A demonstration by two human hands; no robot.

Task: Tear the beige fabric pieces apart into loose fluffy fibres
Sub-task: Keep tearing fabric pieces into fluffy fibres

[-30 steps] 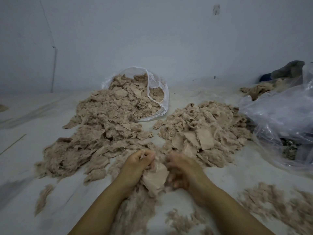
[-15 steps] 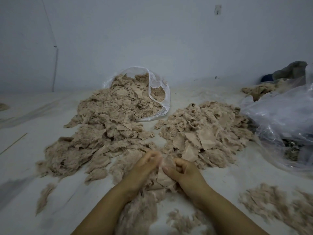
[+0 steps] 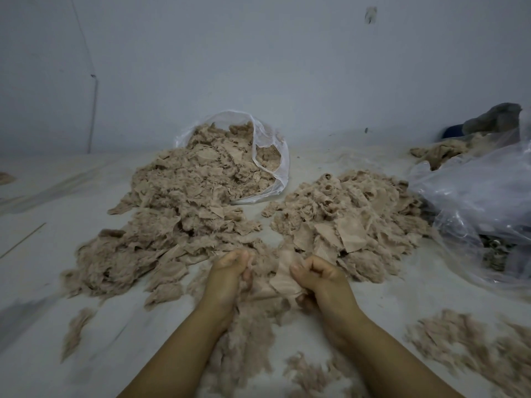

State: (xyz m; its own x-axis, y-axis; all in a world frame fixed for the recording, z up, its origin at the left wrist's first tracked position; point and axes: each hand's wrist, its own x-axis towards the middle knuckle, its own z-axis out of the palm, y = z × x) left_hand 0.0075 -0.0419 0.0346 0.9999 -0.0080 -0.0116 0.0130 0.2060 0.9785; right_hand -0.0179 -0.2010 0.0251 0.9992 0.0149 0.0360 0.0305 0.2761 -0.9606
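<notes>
Both hands grip one beige fabric piece (image 3: 283,278) near the centre: left hand (image 3: 230,271), right hand (image 3: 316,275). Fluffy fibres (image 3: 247,340) lie near; two large piles (image 3: 344,214) farther away probably remain untorn.

Beige woven fabric piece (image 3: 283,275), thin and partly frayed, stretched between my left hand (image 3: 230,271) and right hand (image 3: 316,272); both grip it with curled fingers, just above the surface. Below it, a loose heap of torn beige fluffy fibres (image 3: 250,334) between my forearms. Left pile of beige fabric scraps (image 3: 172,214) spills out of a clear plastic bag lying on its side. Right pile of flat beige fabric pieces (image 3: 350,214) lies apart from it, edges ragged. Further fluffy fibre patch (image 3: 471,346) at near right, blurred.
</notes>
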